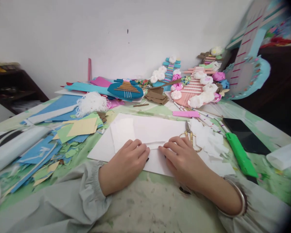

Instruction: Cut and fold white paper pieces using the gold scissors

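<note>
My left hand (127,163) and my right hand (184,158) rest near each other over white paper, fingers curled and closed. Between their fingertips runs the near edge of a white sheet of paper (157,127), which looks folded or rolled into a narrow strip. Each hand grips one end of that edge; the thumbs are mostly hidden. Underneath lies a larger white sheet (101,147). Just beyond my right hand are gold-handled scissors (188,127), partly covered by the fingers. White paper scraps (212,140) lie to the right.
Coloured paper scraps (82,127) and a tangle of white string (93,103) are at left. Paper instrument models (126,90) stand along the wall. A green utility knife (241,155) and a black tablet-like slab (247,136) lie at right.
</note>
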The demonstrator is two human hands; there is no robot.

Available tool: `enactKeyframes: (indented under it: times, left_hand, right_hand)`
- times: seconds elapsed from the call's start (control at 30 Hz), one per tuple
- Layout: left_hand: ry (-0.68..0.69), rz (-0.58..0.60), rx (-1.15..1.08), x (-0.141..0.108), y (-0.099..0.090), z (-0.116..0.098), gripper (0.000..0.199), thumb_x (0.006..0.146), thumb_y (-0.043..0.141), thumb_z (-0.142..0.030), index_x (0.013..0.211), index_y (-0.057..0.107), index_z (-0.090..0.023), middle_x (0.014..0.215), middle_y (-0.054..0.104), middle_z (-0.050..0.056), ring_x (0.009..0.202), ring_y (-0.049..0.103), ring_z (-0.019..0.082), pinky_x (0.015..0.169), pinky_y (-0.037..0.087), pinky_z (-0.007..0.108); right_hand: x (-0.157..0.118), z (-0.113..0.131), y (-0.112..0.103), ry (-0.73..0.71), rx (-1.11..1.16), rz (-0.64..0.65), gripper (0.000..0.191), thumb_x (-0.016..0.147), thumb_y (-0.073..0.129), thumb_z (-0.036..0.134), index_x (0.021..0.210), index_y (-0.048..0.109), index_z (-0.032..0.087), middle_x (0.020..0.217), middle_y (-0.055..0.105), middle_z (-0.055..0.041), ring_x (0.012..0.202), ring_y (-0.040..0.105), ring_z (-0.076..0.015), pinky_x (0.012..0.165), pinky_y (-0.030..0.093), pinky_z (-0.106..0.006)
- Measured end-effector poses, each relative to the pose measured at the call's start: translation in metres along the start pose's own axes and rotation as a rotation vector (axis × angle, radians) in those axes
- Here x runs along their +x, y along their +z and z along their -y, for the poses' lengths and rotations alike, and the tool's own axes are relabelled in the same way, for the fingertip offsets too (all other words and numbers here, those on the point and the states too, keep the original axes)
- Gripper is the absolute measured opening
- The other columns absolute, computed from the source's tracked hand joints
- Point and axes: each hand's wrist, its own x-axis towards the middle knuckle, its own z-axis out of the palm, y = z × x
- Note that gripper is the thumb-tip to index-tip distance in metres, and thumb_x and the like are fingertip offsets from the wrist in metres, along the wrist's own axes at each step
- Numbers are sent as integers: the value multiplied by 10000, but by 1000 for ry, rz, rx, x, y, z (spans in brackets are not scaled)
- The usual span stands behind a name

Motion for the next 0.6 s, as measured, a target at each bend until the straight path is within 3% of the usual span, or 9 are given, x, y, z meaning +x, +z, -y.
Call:
enactKeyframes:
  times: [0.17,0.4,0.6]
  left_hand:
    - [-17,25,-24,2,-1,-2,277,925,405,-310,1137,514,-169,919,579,84,927,496,245,780,389,392]
    - [-7,49,-25,2,-4,-4,320,912,417,-368,1135,517,-161,953,578,99,948,490,258,786,375,402]
    - [-7,58,-12,3,-3,-5,400,911,402,-408,1181,500,-129,991,574,113,938,483,268,789,373,413]
  right_hand:
    - [-2,5,0,7,-67,54,222,827,526,108,1009,644,160,910,633,-112,879,485,-251,758,322,-403]
    - [-3,8,0,41,-125,79,208,822,525,116,979,655,157,869,624,-116,861,477,-258,743,308,-412]
    - [-4,11,3,37,-139,84,473,789,548,129,1257,528,186,938,604,-113,845,457,-263,716,295,-406]
